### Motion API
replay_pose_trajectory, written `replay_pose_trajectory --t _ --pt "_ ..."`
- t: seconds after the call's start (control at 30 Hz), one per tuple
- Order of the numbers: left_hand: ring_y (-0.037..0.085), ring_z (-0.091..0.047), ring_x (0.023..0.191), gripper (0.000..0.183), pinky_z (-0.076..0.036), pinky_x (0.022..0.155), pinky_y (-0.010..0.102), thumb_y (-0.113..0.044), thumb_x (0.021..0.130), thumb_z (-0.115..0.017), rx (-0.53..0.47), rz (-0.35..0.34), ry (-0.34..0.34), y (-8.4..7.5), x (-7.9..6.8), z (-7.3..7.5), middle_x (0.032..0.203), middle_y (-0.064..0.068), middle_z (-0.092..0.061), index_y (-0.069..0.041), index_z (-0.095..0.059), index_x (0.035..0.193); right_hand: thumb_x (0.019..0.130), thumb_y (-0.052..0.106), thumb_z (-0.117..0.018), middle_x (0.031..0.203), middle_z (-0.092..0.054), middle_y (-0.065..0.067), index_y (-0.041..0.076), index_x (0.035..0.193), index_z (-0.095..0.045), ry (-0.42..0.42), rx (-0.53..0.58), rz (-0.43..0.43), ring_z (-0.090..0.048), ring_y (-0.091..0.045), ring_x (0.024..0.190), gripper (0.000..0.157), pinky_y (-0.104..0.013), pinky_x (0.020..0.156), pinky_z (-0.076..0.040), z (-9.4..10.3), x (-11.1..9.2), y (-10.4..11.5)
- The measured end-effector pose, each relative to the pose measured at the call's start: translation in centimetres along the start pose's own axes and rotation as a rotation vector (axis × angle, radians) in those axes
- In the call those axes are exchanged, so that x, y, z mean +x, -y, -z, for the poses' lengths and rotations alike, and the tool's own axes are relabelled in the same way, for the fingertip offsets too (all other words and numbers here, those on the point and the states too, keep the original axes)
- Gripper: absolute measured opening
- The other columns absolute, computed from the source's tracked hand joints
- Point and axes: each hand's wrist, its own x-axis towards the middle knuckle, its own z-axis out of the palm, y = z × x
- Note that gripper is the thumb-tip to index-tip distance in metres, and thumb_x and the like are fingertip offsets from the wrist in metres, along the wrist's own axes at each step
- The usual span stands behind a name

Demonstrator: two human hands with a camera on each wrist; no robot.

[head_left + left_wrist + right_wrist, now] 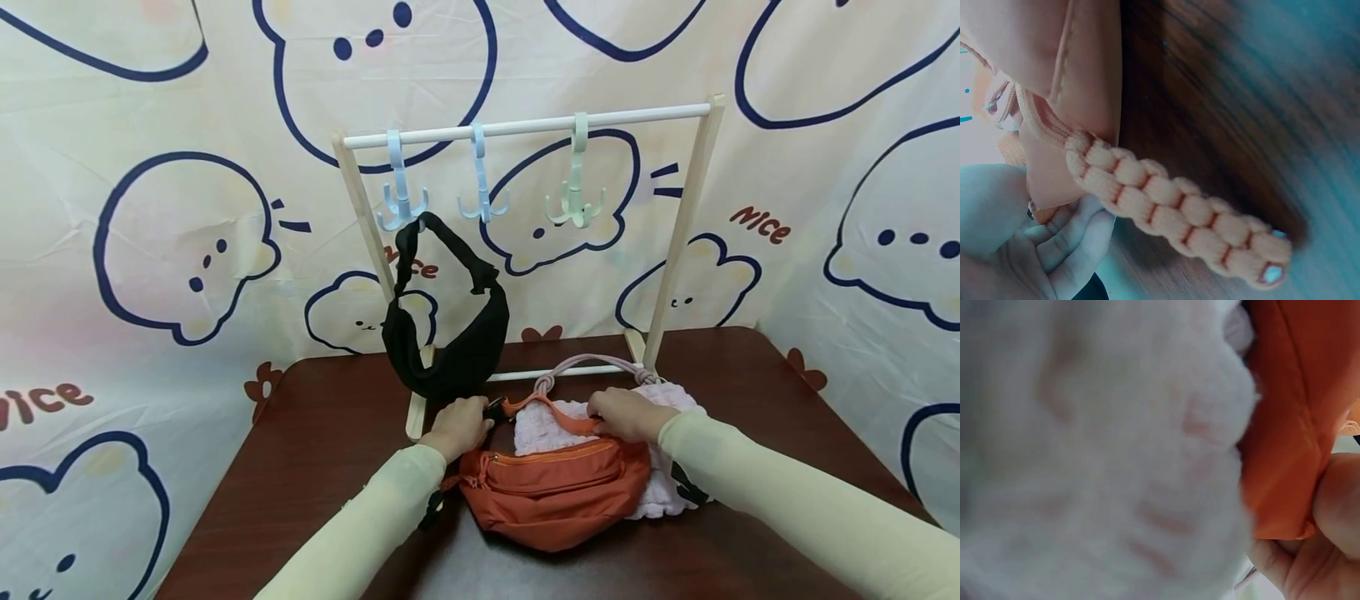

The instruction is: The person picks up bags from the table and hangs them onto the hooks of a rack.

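Note:
An orange waist bag (555, 492) hangs between both hands, its zipped front facing me, low over the table. My left hand (459, 425) grips its strap near a black buckle (495, 410); fingers curl at the bag's end in the left wrist view. A braided zipper pull (1179, 212) dangles there. My right hand (626, 414) holds the strap's other end, thumb and fingers closed on the bag's corner (1285, 512) in the right wrist view. Behind it lies a fluffy pale pink bag (547, 427) with a knotted handle (592, 360), partly hidden by the orange one.
A rack with a white rail (525, 127) and wooden legs stands at the back of the brown table (315, 475). Two blue hooks (401, 183) and a green hook (576, 179) hang from it. A black bag (450, 367) hangs from the left hook.

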Motion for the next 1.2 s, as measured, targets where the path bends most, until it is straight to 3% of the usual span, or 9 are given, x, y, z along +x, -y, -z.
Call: replay_pose_trajectory --t 0.4,0.8,1.2 --pt "0.018 -0.060 0.068 0.014 -0.048 0.065 0.037 -0.026 0.100 -0.064 0.044 -0.011 -0.028 -0.2 0.0 -0.4 0.084 0.006 -0.068 -0.013 -0.066 0.093 0.090 0.013 -0.075 0.074 -0.065 0.001 0.011 0.083 -0.071 -0.051 -0.037 -0.023 -0.053 -0.011 0.067 0.008 -0.030 0.063 -0.046 -1.1 0.4 0.0" --pt "0.016 -0.059 0.066 0.014 -0.047 0.062 0.035 -0.025 0.100 -0.064 0.051 -0.029 -0.054 -0.3 -0.2 -0.5 0.083 0.005 -0.067 -0.012 -0.067 0.096 0.090 0.013 -0.076 0.071 -0.062 0.002 0.011 0.082 -0.071 -0.053 -0.050 -0.038 -0.048 -0.012 0.064 0.010 -0.029 0.061 -0.041 -1.2 0.4 0.0" --pt "0.017 -0.060 0.066 0.015 -0.049 0.063 0.035 -0.026 0.100 -0.065 0.054 -0.026 -0.051 -0.3 -0.2 -0.4 0.083 0.006 -0.068 -0.012 -0.067 0.095 0.091 0.013 -0.075 0.079 -0.068 0.000 0.010 0.087 -0.073 -0.040 -0.030 -0.042 -0.053 -0.012 0.069 0.006 -0.031 0.066 -0.048 -0.9 0.4 0.4"
